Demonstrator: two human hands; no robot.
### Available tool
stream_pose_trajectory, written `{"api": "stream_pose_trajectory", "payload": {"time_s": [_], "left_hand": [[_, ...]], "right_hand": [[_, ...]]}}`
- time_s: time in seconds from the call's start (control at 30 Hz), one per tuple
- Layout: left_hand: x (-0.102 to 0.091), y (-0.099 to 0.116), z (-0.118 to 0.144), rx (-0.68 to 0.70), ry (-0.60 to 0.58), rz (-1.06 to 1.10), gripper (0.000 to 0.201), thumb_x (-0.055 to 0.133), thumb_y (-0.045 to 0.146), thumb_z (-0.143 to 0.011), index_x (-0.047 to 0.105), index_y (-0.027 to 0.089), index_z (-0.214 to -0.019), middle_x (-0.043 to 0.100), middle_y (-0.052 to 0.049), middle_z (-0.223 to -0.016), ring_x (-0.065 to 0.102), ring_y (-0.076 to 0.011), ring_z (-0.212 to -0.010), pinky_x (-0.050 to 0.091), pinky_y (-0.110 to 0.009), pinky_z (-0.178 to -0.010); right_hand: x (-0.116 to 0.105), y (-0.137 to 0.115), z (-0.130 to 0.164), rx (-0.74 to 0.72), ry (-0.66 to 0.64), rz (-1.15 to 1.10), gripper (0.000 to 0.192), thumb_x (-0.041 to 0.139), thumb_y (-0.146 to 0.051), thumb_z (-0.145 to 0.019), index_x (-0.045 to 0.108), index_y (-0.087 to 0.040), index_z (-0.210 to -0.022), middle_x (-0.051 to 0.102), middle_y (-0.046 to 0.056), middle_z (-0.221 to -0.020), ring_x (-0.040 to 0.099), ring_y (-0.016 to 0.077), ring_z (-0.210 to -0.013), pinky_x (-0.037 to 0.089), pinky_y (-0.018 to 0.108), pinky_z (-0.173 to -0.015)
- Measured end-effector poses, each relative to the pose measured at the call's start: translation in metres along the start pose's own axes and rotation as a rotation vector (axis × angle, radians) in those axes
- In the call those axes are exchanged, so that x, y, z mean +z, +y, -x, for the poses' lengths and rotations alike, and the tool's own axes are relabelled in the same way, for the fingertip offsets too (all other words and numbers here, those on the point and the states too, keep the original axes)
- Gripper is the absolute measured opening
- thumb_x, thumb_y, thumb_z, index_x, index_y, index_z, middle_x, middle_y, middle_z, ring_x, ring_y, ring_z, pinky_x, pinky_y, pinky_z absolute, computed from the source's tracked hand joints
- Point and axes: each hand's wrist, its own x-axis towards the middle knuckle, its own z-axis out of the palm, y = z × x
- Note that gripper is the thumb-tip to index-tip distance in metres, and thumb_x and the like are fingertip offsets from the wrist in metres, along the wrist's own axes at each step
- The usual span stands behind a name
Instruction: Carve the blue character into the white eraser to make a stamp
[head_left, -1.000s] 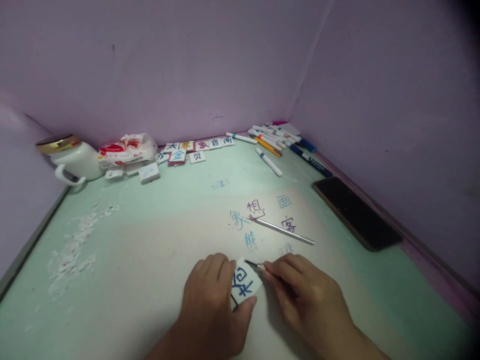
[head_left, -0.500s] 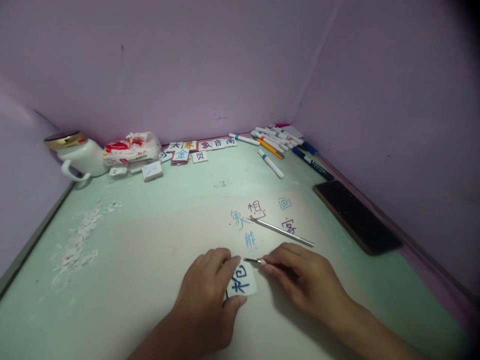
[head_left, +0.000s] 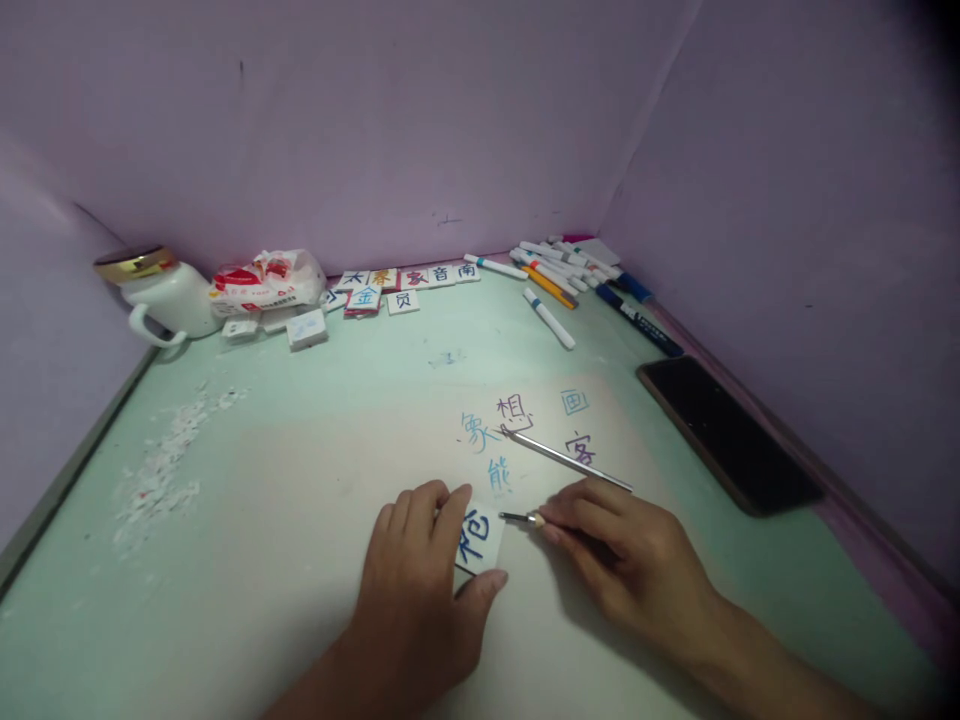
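Head view — one card, two hands

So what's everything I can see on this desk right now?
small card: one, white with a blue character, near edge, under the left hand's fingers
thin tool: one, metal-tipped, in the right hand, tip beside the card
metal rod: one, silver, lying across the written characters
written characters: several, blue and purple, on the desk surface
character tiles: a cluster, white, far edge
marker pens: a pile, mostly white, far right corner
phone: one, black, right side
mug: one, white with a gold lid, far left
packet: one, white and red, beside the mug
white scraps: scattered, left side
left hand: on the card
right hand: gripping the tool
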Motion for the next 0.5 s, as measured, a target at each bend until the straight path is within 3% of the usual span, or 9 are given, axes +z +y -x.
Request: {"api": "stream_pose_trajectory", "payload": {"time_s": [0.5], "left_hand": [[-0.001,-0.003,-0.002,-0.028,-0.062,0.158,0.048,0.055,0.017,-0.074,0.050,0.010,-0.122,0.055,-0.015,-0.109,0.056,-0.0266,-0.096,0.055,-0.044,-0.081]], "right_hand": [[0.007,-0.014,0.004,0.024,0.017,0.213,0.022,0.050,-0.019,-0.088,0.070,-0.020,-0.080,0.058,0.000,-0.063,0.054,0.0108,-0.049,0.036,0.023,-0.046]]}}
